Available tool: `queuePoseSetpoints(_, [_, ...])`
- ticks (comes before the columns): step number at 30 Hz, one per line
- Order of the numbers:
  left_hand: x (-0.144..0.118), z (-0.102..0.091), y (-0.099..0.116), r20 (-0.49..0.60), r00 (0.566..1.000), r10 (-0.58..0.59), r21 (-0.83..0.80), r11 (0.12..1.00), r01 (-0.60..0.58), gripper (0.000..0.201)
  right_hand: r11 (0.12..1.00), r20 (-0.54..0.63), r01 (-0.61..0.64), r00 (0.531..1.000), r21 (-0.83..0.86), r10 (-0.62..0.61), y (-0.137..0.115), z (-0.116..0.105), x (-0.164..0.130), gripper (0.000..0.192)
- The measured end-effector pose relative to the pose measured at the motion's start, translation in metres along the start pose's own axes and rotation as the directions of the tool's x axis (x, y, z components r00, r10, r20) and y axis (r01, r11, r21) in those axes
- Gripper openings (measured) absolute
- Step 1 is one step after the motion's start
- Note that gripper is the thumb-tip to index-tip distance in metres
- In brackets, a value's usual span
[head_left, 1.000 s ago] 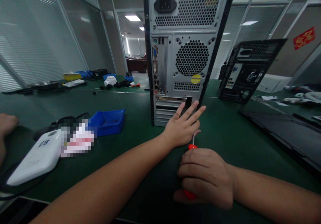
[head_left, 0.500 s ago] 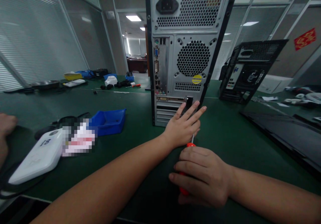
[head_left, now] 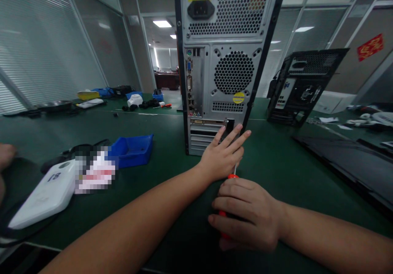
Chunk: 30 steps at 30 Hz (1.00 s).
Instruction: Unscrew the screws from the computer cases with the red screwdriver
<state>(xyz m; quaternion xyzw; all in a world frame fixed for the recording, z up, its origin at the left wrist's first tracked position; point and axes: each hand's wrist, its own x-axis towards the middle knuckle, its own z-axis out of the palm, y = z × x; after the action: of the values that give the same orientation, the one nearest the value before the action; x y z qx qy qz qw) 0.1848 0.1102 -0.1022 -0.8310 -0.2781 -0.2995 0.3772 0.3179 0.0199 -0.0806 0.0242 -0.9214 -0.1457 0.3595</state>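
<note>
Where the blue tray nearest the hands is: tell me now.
In the head view, the blue tray lies left of centre on the green table, between the white panel on its left and the silver computer tower on its right.

Screwdriver (head_left: 233, 177) tip out of sight, tower (head_left: 210, 75) cut off at the top
Mid-frame, the shaft (head_left: 235, 169) runs behind the left grip (head_left: 222, 155), which also covers the tower's lower right corner; the right grip (head_left: 250, 214) hides most of the red handle (head_left: 233, 177). The left forearm (head_left: 135, 225) leaves through the bottom edge, the right forearm (head_left: 325, 233) and a dark panel (head_left: 344, 167) through the right edge, another person's hand (head_left: 6, 155) through the left. In the lower left, pixelation masks a pink and white item (head_left: 98, 173); just above centre, print on the round yellow sticker (head_left: 238, 98) is too small to read
</note>
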Motion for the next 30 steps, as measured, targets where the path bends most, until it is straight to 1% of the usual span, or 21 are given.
queuePoseSetpoints(5, [-0.0012, -0.0008, 0.0001, 0.018, 1.000, 0.012, -0.014, 1.000, -0.012, 0.028, 0.999, -0.061, -0.016, 0.998, -0.039, 0.014, -0.0021, 0.0017, -0.0032, 0.019])
queuePoseSetpoints(9, [-0.0021, -0.0012, 0.0009, 0.013, 1.000, 0.010, -0.026, 1.000, -0.010, 0.028, 0.999, -0.106, -0.033, 0.994, -0.043, 0.029, -0.0033, 0.0016, -0.0032, 0.016])
queuePoseSetpoints(15, [-0.0012, -0.0016, 0.0005, 0.010, 1.000, 0.011, -0.028, 1.000, -0.011, 0.028, 0.997, -0.086, -0.040, 0.996, -0.069, 0.034, -0.0032, 0.0003, -0.0003, 0.019])
queuePoseSetpoints(22, [-0.0013, -0.0016, 0.0006, 0.013, 1.000, 0.009, -0.025, 1.000, -0.008, 0.029, 0.997, -0.057, -0.047, 0.997, -0.067, 0.043, -0.0021, 0.0043, -0.0046, 0.010])
queuePoseSetpoints(24, [-0.0015, -0.0017, 0.0005, 0.012, 1.000, 0.009, -0.025, 1.000, -0.009, 0.029, 0.997, -0.065, -0.044, 0.997, -0.064, 0.040, -0.0016, 0.0046, -0.0060, 0.009])
queuePoseSetpoints(28, [-0.0015, -0.0024, -0.0001, 0.021, 1.000, 0.012, -0.027, 1.000, -0.012, 0.029, 0.999, -0.121, -0.046, 0.992, -0.010, 0.045, -0.0002, 0.0030, -0.0069, 0.008])
queuePoseSetpoints(30, [-0.0014, -0.0025, -0.0002, 0.019, 1.000, 0.011, -0.025, 1.000, -0.011, 0.029, 0.999, -0.093, -0.035, 0.995, 0.020, 0.037, 0.0003, 0.0022, -0.0062, 0.005])
